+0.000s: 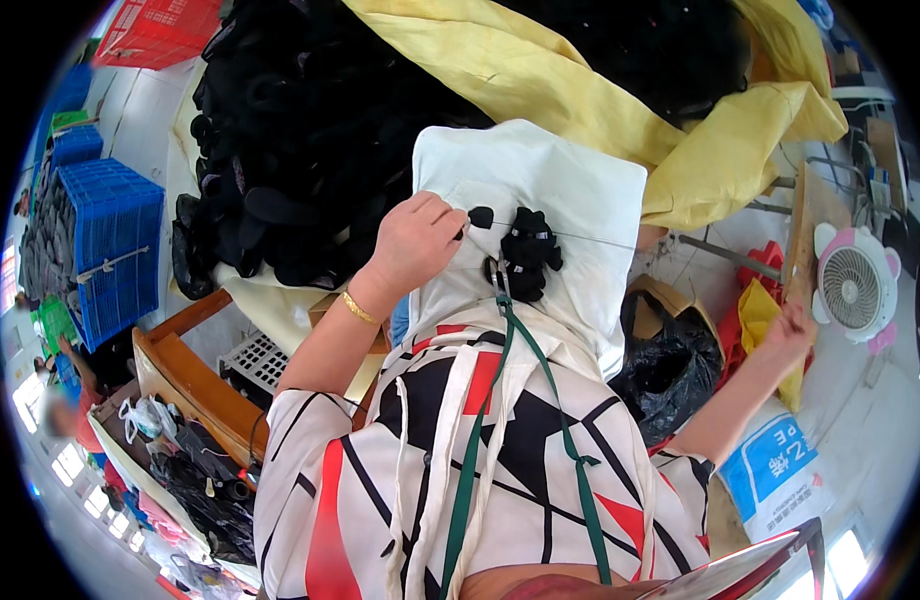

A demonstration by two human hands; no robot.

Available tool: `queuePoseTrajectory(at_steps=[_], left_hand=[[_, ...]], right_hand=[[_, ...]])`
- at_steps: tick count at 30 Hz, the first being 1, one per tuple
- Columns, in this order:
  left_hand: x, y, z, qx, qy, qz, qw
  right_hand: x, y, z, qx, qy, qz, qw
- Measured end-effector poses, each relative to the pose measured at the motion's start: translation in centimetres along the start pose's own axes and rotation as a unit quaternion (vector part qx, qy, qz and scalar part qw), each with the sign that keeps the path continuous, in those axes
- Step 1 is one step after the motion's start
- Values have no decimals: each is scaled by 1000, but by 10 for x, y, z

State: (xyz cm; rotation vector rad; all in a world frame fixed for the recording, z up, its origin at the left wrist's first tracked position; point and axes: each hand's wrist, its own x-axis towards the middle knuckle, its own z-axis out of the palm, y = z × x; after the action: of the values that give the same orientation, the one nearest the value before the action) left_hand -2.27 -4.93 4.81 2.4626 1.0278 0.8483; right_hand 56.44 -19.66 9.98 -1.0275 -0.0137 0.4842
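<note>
My left hand [410, 245] is raised over a white cloth [580, 180] on my lap. Its fingers are pinched together on a small dark bit of fabric [460, 235]. Just right of the fingertips is a small black fabric piece [480, 217]. A thin dark thread [595, 240] stretches from there to the right until it is lost from sight. Far out to the right, my right hand [788, 335] is closed; what its fingers pinch is too small to make out. On the cloth lies a clump of black fabric pieces [530, 245], with small snips [500, 278] on a green cord [555, 375] against it.
A large heap of black pieces [290, 130] lies ahead, with yellow sheeting [540, 60] across it. Right are a black plastic bag [670, 345] and a fan [853, 280]. Left are a wooden chair [195, 375] and blue crates [115, 245]; a person [85, 400] is farther off.
</note>
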Motion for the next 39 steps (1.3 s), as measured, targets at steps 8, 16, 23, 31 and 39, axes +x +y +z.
queuePoseTrajectory(at_steps=[8, 16, 23, 31, 39], left_hand=[[-1, 19, 46, -279, -12, -148, 949], [5, 21, 27, -543, -99, -227, 802], [-50, -84, 29, -436, 93, -413, 794], [-223, -324, -33, 28, 350, -750, 560], [-227, -346, -50, 87, 296, -707, 637]], right_hand=[[-149, 134, 71, -261, -247, 84, 929], [-249, 222, 121, -321, -548, 307, 709], [-250, 228, 140, -361, -440, 307, 763], [-215, 230, 102, -286, -320, 314, 847], [-229, 238, 119, -293, -344, 320, 833]])
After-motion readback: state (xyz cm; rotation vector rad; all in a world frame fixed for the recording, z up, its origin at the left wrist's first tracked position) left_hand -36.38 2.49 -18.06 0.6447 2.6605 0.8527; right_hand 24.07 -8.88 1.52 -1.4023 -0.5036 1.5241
